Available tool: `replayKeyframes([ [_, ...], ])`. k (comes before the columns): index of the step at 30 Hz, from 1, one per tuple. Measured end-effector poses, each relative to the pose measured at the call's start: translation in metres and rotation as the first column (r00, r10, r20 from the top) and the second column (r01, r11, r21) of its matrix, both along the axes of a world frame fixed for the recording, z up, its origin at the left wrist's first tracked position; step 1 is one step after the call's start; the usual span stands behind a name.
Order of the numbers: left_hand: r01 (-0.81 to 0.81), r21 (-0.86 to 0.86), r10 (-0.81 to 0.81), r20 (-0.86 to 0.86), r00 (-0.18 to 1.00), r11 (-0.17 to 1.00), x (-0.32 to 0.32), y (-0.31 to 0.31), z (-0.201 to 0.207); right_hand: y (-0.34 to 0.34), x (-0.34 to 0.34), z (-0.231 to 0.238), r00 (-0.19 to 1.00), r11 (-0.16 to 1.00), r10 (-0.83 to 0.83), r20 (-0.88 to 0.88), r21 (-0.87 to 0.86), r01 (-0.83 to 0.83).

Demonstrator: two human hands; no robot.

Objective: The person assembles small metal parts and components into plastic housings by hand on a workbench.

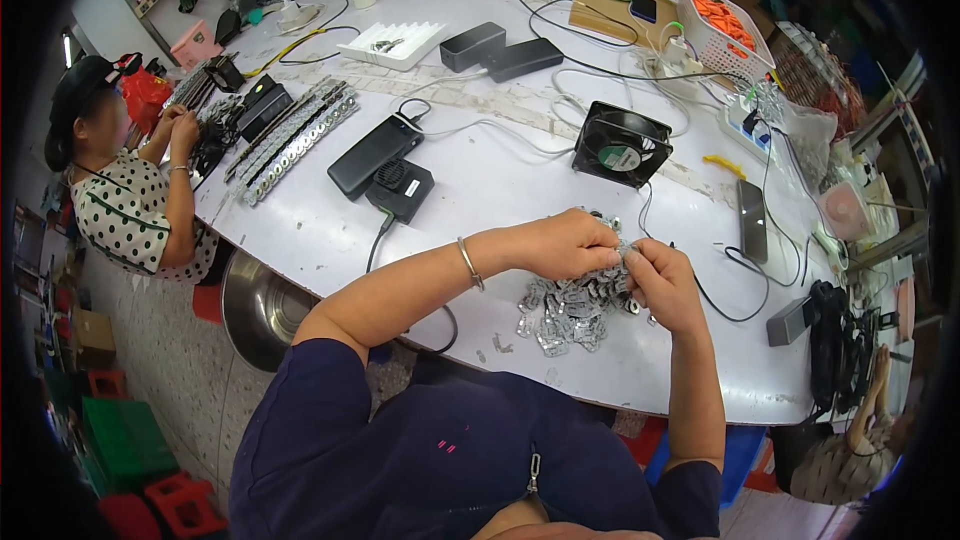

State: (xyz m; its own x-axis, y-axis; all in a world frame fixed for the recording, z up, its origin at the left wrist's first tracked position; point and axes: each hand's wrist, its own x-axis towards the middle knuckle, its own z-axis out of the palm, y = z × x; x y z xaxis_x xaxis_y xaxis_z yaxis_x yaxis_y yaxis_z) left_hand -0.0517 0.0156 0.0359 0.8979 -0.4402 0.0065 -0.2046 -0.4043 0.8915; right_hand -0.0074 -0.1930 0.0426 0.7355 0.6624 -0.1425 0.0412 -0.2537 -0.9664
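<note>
My left hand (pixel 565 243) and my right hand (pixel 665 282) meet over the near part of the white table. Fingers and thumb of both are pinched together, almost touching, around a small silver metal piece (pixel 624 249). Its exact kind is too small to tell. Directly below my hands lies a heap of flat silver metal pieces (pixel 568 318), partly hidden by my right hand. A few tiny metal bits (pixel 502 344) lie to the left of the heap. On my left wrist is a metal bangle (pixel 470 264).
Beyond my hands stands a black fan (pixel 621 144) with a cable. Black power packs (pixel 375 155) lie left, near rows of metal strips (pixel 300 145). A phone (pixel 752 220) and loose cables are right; an orange-filled white basket (pixel 715 40) is far right. A co-worker (pixel 140 175) works at left.
</note>
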Motion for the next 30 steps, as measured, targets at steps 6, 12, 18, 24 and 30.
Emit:
replayKeyframes([
  [6, 0.011, -0.014, -0.010, 0.077, 0.997, 1.000, -0.001, 0.003, -0.002, -0.001, 0.005, -0.003, 0.982, 0.997, 0.037, -0.187, 0.074, -0.023],
  [12, 0.020, -0.093, -0.018, 0.020, 1.000, 0.995, -0.004, 0.012, -0.003, 0.004, 0.007, -0.014, 0.939, 0.980, 0.101, -0.330, 0.197, -0.036],
  [18, 0.061, -0.186, -0.072, -0.048, 0.996, 0.981, -0.007, 0.013, 0.000, 0.005, 0.004, -0.015, 0.893, 0.963, 0.135, -0.430, 0.268, -0.017],
  [24, -0.089, -0.349, 0.021, -0.195, 0.981, 0.933, -0.004, 0.015, -0.006, 0.002, 0.013, -0.021, 0.925, 0.943, -0.019, -0.379, 0.301, 0.142],
  [30, -0.405, -0.615, 0.027, -0.529, 0.848, 0.676, -0.010, 0.024, -0.011, -0.004, 0.004, -0.021, 0.973, 0.994, -0.025, -0.230, 0.094, 0.048],
])
